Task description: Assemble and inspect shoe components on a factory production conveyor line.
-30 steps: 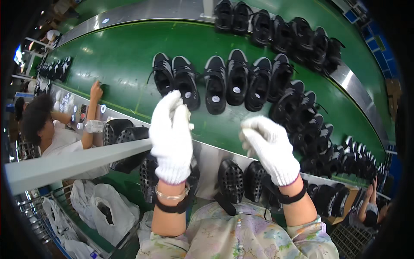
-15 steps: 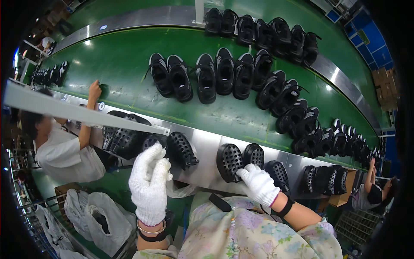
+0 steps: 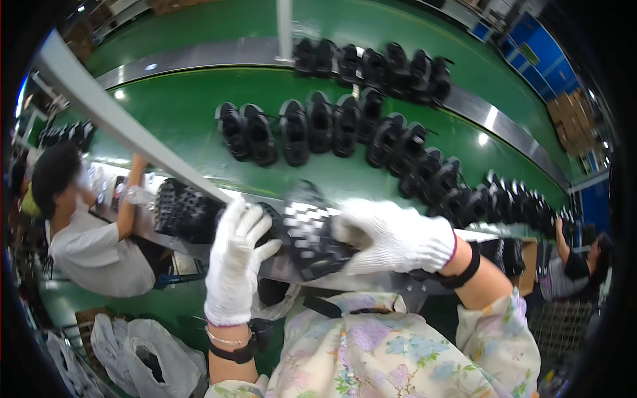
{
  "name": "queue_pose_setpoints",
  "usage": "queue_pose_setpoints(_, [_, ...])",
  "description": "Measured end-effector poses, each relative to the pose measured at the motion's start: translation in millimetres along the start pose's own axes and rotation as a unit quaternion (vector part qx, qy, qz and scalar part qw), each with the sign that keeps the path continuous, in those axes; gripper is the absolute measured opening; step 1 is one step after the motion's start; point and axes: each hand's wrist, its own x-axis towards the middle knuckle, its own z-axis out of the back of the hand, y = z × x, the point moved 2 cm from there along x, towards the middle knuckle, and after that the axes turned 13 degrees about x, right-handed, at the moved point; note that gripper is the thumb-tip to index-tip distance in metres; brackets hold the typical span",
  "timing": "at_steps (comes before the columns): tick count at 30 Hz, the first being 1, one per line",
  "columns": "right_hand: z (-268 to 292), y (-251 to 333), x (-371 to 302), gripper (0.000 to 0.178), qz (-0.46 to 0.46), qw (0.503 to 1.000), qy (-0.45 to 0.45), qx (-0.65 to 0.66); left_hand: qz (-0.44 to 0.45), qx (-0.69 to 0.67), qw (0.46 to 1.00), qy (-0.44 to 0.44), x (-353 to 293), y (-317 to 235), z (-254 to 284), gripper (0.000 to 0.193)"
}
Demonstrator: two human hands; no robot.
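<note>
My right hand [image 3: 398, 237] wears a white knit glove and grips a black shoe-shaped piece [image 3: 305, 255], raised above the metal ledge [image 3: 279, 268]. Its surface shows rows of bright, blurred check-like patches, so its exact kind is unclear. White-gloved as well, my left hand [image 3: 233, 268] is just left of the piece, fingers spread and apart from one another. Part of another dark piece shows behind those fingers. Farther left on the ledge lie several black perforated pieces [image 3: 182, 212].
Black sneakers [image 3: 295, 132] stand in a curving row on the green conveyor belt [image 3: 166, 126], and more sneakers stand behind. A pale bar [image 3: 126, 132] slants across the left. One co-worker [image 3: 99, 245] sits left, another far right. White bags [image 3: 166, 358] lie lower left.
My right hand has lifted a black shoe-shaped piece off the ledge and moved it left toward my left hand. My left hand's fingers have spread apart. The whole view has shifted.
</note>
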Motion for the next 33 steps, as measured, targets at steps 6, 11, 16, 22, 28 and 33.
queue_pose_setpoints(6, [1.5,70.2,26.7,0.044,0.015,0.999,0.033,0.020,0.016,-0.169,0.986,-0.003,5.1,-38.1,-11.0,0.073])
queue_pose_setpoints(11, [-13.4,94.3,20.0,0.067,0.178,0.977,-0.075,0.088,-0.112,-0.198,0.970,-0.088,-42.8,-87.3,14.0,0.079])
queue_pose_setpoints(16, [-104.5,66.1,25.9,0.072,0.145,0.980,0.002,0.139,-0.118,-0.034,0.961,-0.249,-98.2,-46.8,1.1,0.074])
queue_pose_setpoints(22, [-114.2,49.6,27.8,0.053,0.152,0.947,-0.120,0.255,-0.069,0.112,0.973,-0.188,-92.6,-38.5,12.6,0.065])
queue_pose_setpoints(28, [-16.3,85.6,68.2,0.028,0.171,0.835,-0.351,0.387,-0.202,0.148,0.948,-0.197,-66.5,-116.1,112.1,0.048])
queue_pose_setpoints(33, [5.0,113.7,157.4,0.033,0.151,0.779,-0.407,0.454,-0.232,0.235,0.899,-0.287,-64.4,-173.4,177.9,0.036])
